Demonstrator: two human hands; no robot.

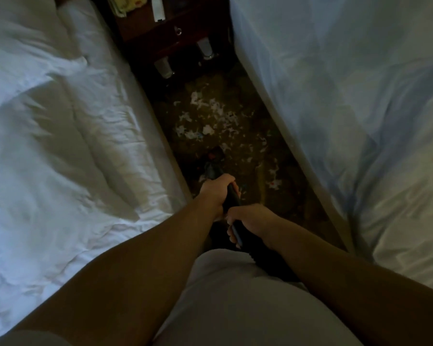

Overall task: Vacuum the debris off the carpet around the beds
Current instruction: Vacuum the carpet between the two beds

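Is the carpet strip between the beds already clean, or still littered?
Still littered: white paper scraps lie scattered over the carpet ahead of the vacuum wand.

Dim, soft blur; edges warped — floor darkest.
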